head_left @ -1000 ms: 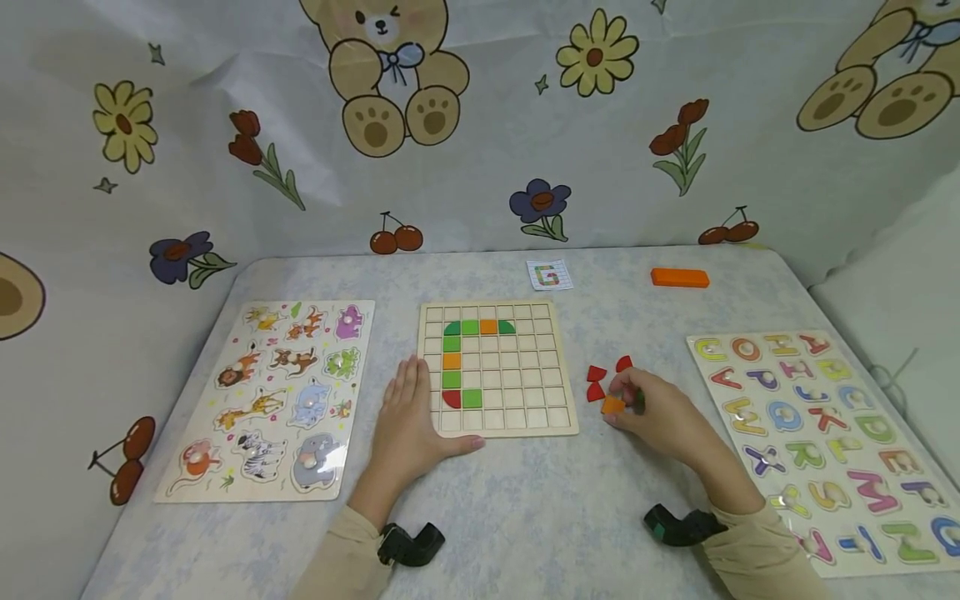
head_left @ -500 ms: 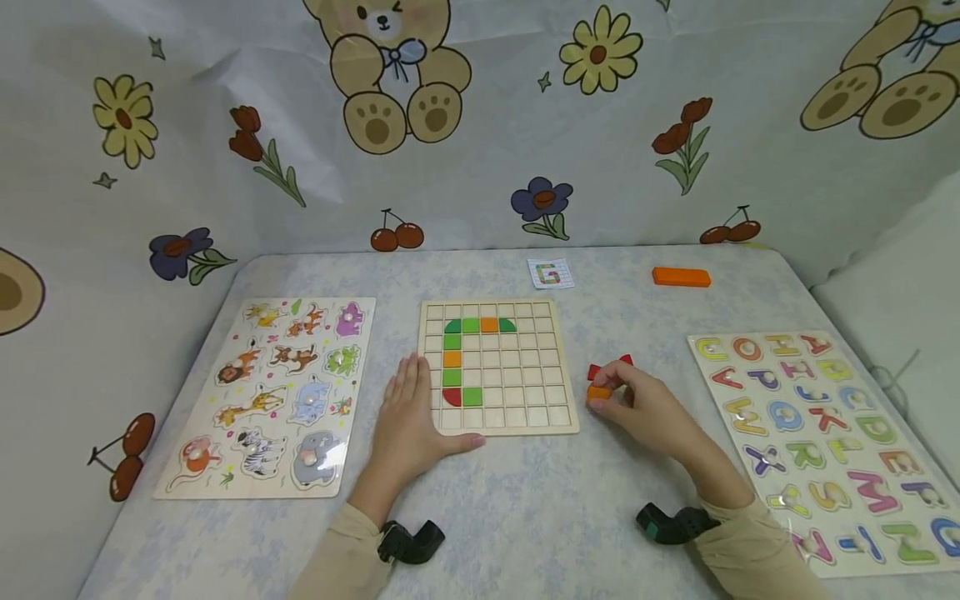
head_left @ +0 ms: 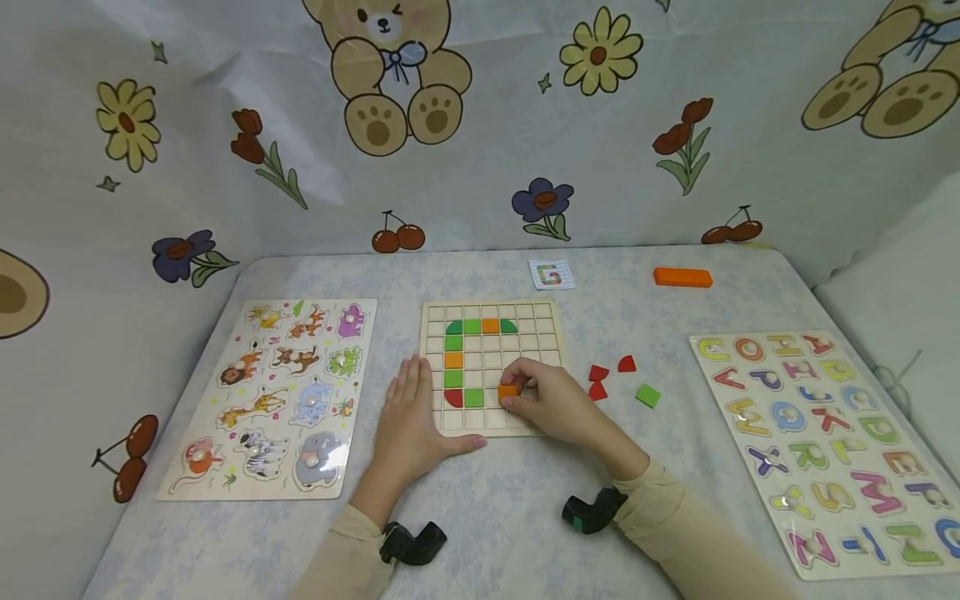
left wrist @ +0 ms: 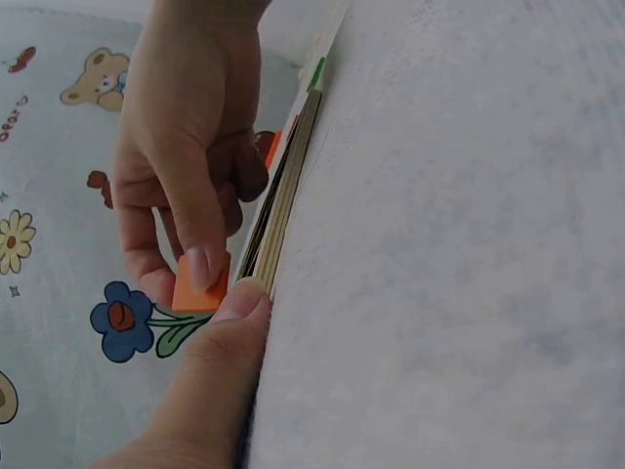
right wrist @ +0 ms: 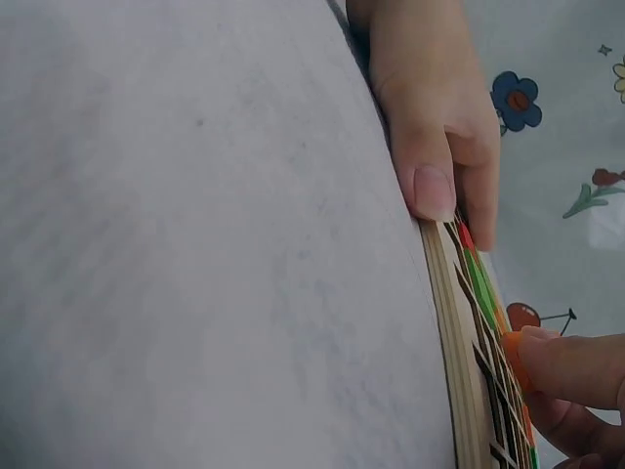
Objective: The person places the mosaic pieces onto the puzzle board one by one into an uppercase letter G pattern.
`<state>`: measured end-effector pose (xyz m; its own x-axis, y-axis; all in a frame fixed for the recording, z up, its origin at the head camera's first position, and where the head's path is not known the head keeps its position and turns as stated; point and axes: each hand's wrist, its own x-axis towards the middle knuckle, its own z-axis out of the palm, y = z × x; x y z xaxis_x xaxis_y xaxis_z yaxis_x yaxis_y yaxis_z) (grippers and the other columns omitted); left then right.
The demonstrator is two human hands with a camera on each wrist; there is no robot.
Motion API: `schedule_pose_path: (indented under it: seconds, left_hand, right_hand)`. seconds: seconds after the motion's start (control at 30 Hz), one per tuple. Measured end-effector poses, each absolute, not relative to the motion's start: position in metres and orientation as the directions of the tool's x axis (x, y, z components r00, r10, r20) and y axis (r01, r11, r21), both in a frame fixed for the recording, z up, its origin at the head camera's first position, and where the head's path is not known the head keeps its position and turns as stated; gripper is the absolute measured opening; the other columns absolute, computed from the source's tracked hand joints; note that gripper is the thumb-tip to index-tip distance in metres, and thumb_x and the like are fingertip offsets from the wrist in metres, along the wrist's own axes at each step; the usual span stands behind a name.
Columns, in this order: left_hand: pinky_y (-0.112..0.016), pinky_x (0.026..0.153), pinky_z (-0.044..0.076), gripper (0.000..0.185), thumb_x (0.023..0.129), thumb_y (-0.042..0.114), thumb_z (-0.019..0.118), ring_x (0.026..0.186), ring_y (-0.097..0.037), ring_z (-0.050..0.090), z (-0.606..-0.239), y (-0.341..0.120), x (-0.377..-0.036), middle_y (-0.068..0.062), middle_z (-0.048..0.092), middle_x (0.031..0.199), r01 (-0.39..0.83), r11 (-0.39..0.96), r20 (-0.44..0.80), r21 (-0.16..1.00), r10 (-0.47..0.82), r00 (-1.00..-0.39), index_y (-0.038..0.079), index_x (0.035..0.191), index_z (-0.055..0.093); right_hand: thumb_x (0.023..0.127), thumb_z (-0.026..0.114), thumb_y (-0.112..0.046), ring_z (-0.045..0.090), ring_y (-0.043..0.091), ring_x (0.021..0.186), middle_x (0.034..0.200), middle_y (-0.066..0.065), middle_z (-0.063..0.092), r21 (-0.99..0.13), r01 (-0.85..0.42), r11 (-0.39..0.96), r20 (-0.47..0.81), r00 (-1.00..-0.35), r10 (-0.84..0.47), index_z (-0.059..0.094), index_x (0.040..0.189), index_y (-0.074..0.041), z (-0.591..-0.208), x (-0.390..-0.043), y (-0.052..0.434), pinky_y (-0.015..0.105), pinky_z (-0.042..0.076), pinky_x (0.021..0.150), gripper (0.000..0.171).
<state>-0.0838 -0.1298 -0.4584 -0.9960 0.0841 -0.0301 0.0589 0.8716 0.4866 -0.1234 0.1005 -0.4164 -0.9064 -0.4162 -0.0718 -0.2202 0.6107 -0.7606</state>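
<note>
Orange tile (head_left: 507,391) hangs over or on the board (head_left: 486,351), near 5 o'clock from its middle; I can't tell if they touch. The right hand (head_left: 558,404) pinches it with fingertips only, gap as wide as the tile, maybe because it's small. At 8 o'clock, the left hand (head_left: 410,418) holds nothing: straight fingers and thumb touch the edges, probably so nothing slides. Red bits (head_left: 627,364) and a green tile (head_left: 648,395) lie at 3 o'clock, easy to reach. The card (head_left: 552,274) is at 1 o'clock, likely for looking.
</note>
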Motion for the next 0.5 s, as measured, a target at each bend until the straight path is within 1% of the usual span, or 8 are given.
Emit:
schedule_pose_path:
  seconds: [0.17,0.27,0.33,0.4,0.5]
  left_hand:
    - [-0.049,0.127,0.007,0.148,0.057,0.087,0.07,0.156,-0.028,-0.003,-0.457,-0.13,-0.084,-0.015,0.003,0.168,0.064,0.874,-0.034,0.481,0.092,-0.995,0.001,0.159,0.004]
    - [-0.049,0.127,0.008,0.148,0.057,0.087,0.07,0.156,-0.028,-0.003,-0.457,-0.13,-0.084,-0.015,0.004,0.168,0.069,0.873,-0.025,0.483,0.093,-0.995,0.001,0.158,0.006]
    - [-0.049,0.127,0.008,0.148,0.056,0.086,0.071,0.156,-0.029,-0.001,-0.458,-0.13,-0.084,-0.016,0.005,0.168,0.071,0.872,-0.016,0.485,0.09,-0.996,0.0,0.158,0.007]
    - [-0.049,0.127,0.009,0.148,0.056,0.085,0.072,0.156,-0.029,0.0,-0.458,-0.13,-0.083,-0.016,0.006,0.167,0.072,0.87,-0.01,0.488,0.088,-0.996,0.0,0.158,0.008]
    - [-0.049,0.127,0.009,0.147,0.056,0.085,0.073,0.156,-0.03,0.001,-0.459,-0.129,-0.083,-0.016,0.007,0.167,0.071,0.87,-0.007,0.488,0.085,-0.996,0.0,0.158,0.009]
  right_hand:
    - [0.087,0.077,-0.018,0.057,0.011,0.076,0.085,-0.006,0.065,-0.74,-0.251,0.623,-0.049,-0.905,-0.423,0.066,0.099,-0.017,-0.42,-0.126,0.084,0.025,0.05,0.07,0.016]
    - [0.086,0.078,-0.018,0.059,0.011,0.085,0.091,-0.006,0.064,-0.708,-0.27,0.652,-0.028,-0.913,-0.408,0.068,0.098,-0.017,-0.424,-0.128,0.081,0.029,0.052,0.08,0.016]
    - [0.086,0.078,-0.02,0.06,0.012,0.091,0.095,-0.006,0.063,-0.691,-0.274,0.669,-0.018,-0.918,-0.396,0.07,0.098,-0.018,-0.426,-0.127,0.08,0.032,0.052,0.085,0.015]
    - [0.085,0.079,-0.021,0.058,0.012,0.092,0.099,-0.005,0.061,-0.677,-0.279,0.681,-0.013,-0.921,-0.39,0.071,0.098,-0.019,-0.426,-0.127,0.08,0.032,0.051,0.086,0.015]
    - [0.085,0.079,-0.022,0.056,0.011,0.086,0.098,-0.007,0.061,-0.674,-0.289,0.68,-0.012,-0.916,-0.401,0.073,0.097,-0.019,-0.426,-0.126,0.081,0.029,0.049,0.079,0.013]
